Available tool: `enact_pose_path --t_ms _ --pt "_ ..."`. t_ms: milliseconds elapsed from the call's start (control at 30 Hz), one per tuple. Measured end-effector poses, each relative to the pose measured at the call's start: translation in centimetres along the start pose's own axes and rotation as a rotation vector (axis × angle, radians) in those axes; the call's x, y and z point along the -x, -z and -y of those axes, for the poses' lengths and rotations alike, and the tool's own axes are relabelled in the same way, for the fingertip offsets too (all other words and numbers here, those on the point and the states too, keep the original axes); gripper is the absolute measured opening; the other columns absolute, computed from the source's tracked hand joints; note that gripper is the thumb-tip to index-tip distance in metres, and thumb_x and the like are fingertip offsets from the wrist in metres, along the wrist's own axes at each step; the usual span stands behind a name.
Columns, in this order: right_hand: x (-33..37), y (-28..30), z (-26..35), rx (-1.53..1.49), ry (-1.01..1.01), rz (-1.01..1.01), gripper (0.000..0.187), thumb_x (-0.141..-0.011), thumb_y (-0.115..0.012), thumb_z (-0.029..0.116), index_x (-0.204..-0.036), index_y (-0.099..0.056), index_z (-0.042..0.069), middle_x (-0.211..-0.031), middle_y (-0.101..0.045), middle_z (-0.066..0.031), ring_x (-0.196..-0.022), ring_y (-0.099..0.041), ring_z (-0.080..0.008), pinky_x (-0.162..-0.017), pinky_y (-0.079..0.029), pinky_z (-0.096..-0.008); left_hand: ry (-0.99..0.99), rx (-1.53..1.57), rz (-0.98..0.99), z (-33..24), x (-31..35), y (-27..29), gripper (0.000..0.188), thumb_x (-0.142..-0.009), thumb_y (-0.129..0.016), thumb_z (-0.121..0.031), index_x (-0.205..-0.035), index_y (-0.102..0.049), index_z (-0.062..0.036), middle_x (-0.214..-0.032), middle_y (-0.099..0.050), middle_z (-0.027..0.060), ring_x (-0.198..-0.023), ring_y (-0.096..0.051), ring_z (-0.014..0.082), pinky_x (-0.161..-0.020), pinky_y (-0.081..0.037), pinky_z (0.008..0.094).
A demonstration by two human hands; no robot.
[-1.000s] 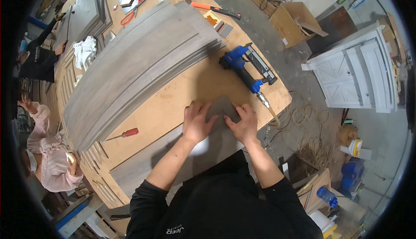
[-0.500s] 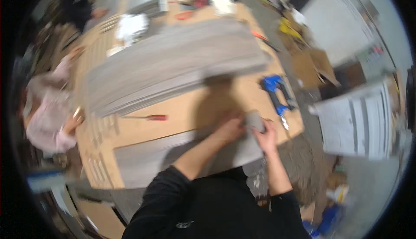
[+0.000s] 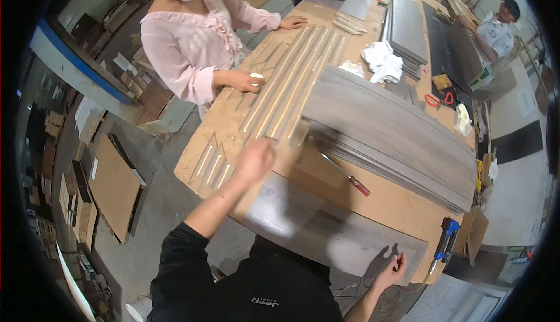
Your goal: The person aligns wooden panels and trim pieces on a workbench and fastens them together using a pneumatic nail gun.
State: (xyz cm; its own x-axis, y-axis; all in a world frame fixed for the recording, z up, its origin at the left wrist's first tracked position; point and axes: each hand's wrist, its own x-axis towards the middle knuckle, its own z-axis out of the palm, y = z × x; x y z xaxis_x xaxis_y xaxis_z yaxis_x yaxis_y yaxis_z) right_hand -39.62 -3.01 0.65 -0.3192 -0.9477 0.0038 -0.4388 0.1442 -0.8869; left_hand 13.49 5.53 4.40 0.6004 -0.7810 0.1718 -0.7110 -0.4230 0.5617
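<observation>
Tan wood tops the bench (image 3: 402, 202) over a grey floor (image 3: 169, 217). At its near edge lies a grey panel (image 3: 326, 223), the right hand (image 3: 389, 272), fingers apart, by its right end. The left hand (image 3: 256, 161) curls beside pale-lined strips (image 3: 291, 83); whether its fingers grip 1, I can't tell.

One wide, head-worn fisheye view slants down from close above onto the worktable (image 3: 396, 208)
</observation>
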Motion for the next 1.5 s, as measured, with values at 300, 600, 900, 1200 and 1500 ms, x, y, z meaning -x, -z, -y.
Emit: enact_pose_path --t_ms 300,600,900,1200,1500 --pt "7.9 -10.7 9.9 0.060 0.309 0.366 0.032 -0.094 -0.065 0.009 -0.125 -0.066 0.005 -0.114 -0.063 -0.0058 -0.105 -0.060 -0.0164 -0.086 -0.046 -0.0300 0.350 -0.281 0.328 10.2 -5.0 3.3 0.069 -0.075 -0.081 -0.028 -0.132 -0.054 -0.0018 -0.140 -0.047 0.0224 -0.127 -0.049 0.0362 -0.104 -0.045 0.0465" --pt "14.9 -21.2 16.7 -0.303 0.042 0.978 0.040 -0.097 -0.067 0.017 -0.134 -0.061 0.004 -0.127 -0.064 -0.0091 -0.115 -0.060 -0.0184 -0.100 -0.047 -0.0331 0.478 0.738 0.467 8.0 -0.2 7.2 0.028 -0.080 -0.068 -0.013 -0.106 -0.072 -0.0039 -0.088 -0.070 0.0016 -0.083 -0.065 0.0168 -0.077 -0.051 0.0298" --pt "21.3 -31.6 22.0 -0.512 -0.663 1.345 0.039 -0.106 -0.056 0.026 -0.137 -0.052 0.004 -0.117 -0.066 -0.0080 -0.102 -0.067 -0.0191 -0.085 -0.054 -0.0311 0.685 1.094 0.507 0.4 17.2 8.1 0.050 -0.088 -0.073 -0.005 -0.134 -0.055 0.0002 -0.118 -0.065 0.0094 -0.102 -0.064 0.0170 -0.090 -0.052 0.0329" --pt "9.3 -11.3 16.0 -0.047 0.264 0.745 0.056 -0.082 -0.083 0.011 -0.132 -0.061 0.003 -0.115 -0.071 -0.0084 -0.111 -0.065 -0.0168 -0.097 -0.050 -0.0347 -0.584 0.290 0.070 -9.3 12.3 8.0 0.051 -0.083 -0.079 -0.021 -0.132 -0.064 -0.0189 -0.127 -0.062 0.0064 -0.119 -0.059 0.0282 -0.105 -0.045 0.0417" --pt "2.9 8.8 10.6 0.479 0.747 0.553 0.070 -0.065 -0.087 0.017 -0.131 -0.066 0.019 -0.119 -0.071 -0.0024 -0.124 -0.062 -0.0264 -0.117 -0.028 -0.0566 -1.098 -0.235 0.513 -17.8 4.7 5.0 0.072 -0.080 -0.078 -0.039 -0.143 -0.054 -0.0134 -0.143 -0.056 0.0050 -0.129 -0.052 0.0242 -0.116 -0.031 0.0580"
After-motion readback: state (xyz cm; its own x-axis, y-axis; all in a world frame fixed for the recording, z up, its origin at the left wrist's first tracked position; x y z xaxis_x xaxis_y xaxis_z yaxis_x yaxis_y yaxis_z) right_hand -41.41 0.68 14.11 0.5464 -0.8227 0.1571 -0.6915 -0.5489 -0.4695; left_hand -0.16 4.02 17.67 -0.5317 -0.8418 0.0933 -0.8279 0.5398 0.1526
